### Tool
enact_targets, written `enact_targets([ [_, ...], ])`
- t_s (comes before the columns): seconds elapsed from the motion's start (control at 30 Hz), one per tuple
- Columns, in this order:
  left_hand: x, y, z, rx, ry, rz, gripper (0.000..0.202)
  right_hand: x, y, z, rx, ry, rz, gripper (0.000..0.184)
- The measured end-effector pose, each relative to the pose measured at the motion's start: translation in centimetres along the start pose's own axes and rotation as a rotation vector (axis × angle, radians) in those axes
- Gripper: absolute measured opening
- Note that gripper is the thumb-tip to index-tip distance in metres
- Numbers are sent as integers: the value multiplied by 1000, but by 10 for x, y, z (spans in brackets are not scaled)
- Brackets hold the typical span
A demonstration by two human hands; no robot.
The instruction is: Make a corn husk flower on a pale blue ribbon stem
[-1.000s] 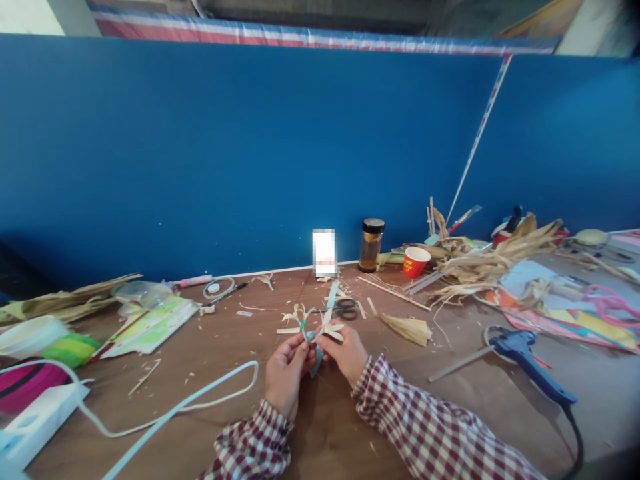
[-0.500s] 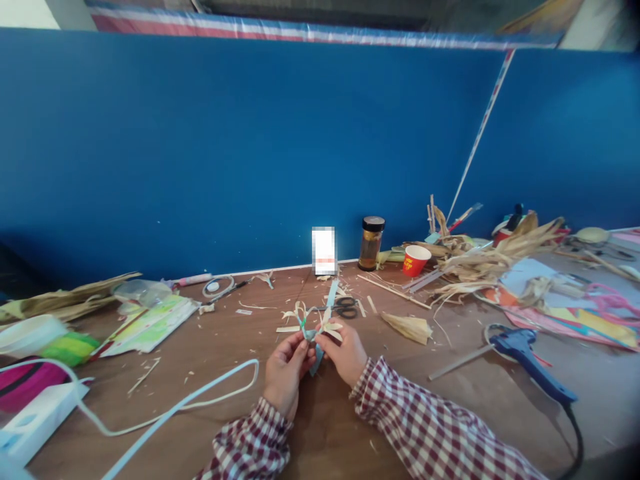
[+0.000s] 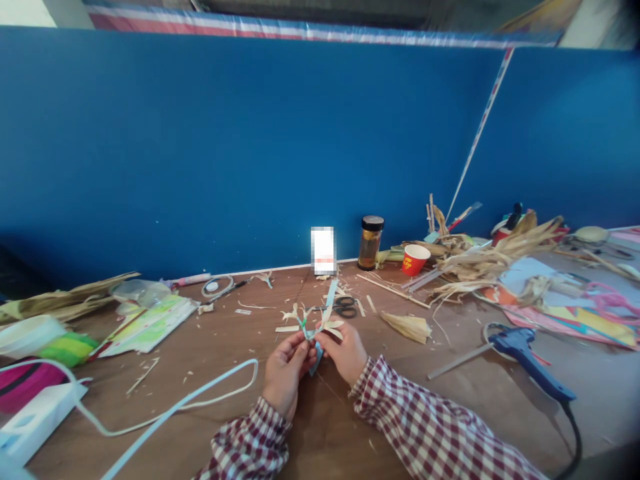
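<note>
Both hands meet over the middle of the brown table. My left hand [image 3: 286,370] pinches the lower end of a small figure [image 3: 306,327] that looks made of pale husk strips with green and light-blue wrapping. The fingers of my right hand [image 3: 345,353] are closed on the same piece from the other side, beside its pale strips. Fingertips hide the spot where the two hands join. A light-blue strip [image 3: 331,293] rises just beyond the right fingers, and another blue end hangs below them. Black-handled scissors [image 3: 345,307] lie right behind the hands.
A blue glue gun [image 3: 533,363] lies at the right with its cord. Dried corn husks [image 3: 493,260], a red paper cup [image 3: 416,260] and a lidded jar [image 3: 371,243] stand toward the back. A white power strip [image 3: 43,420] and a looping cable [image 3: 200,400] are at the left.
Almost nothing differs. The fingers shift slightly around the small figure, and its pale strips near the right hand stand a little more upright.
</note>
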State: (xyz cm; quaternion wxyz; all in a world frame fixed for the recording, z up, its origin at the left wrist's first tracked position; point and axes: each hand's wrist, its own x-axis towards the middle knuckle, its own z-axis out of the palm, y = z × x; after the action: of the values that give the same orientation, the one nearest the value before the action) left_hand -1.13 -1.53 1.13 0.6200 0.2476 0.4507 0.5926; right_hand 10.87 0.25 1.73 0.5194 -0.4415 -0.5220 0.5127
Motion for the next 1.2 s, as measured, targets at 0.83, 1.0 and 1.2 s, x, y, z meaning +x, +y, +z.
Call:
enact_targets([
  [0.83, -1, 0, 0, -6, -15, -3, 42, 0, 4, 0, -121, 7, -103, 15],
  [1.0, -3, 1, 1, 5, -21, -2, 39, 0, 4, -1, -115, 9, -108, 16],
  [1.2, -2, 1, 0, 5, -17, 0, 39, 0, 6, 0, -100, 17, -109, 15],
])
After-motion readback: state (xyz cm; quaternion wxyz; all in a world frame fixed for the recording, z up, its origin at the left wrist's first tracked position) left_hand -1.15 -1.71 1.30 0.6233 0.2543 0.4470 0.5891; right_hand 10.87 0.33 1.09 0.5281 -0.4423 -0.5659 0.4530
